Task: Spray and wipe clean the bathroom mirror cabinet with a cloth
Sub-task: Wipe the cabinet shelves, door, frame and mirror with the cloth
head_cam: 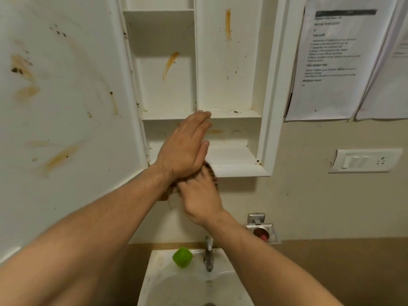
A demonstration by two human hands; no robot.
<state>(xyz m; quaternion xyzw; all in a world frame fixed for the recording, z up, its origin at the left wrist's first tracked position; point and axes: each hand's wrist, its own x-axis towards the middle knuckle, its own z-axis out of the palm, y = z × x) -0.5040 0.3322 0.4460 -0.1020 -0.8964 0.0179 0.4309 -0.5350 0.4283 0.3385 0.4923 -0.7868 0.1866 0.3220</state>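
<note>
The mirror cabinet (229, 89) is open, with brownish smears inside and on its door (72, 120). The person's left hand (183, 149) lies flat with fingers straight, overlapping the right hand (199, 196). The brown cloth (169, 192) is bunched between them at the cabinet's bottom edge. The right fingers are blurry, so can't tell the grip.

Left hand (185, 149) lies flat, fingers straight, over the blurred right hand (199, 195).
</note>
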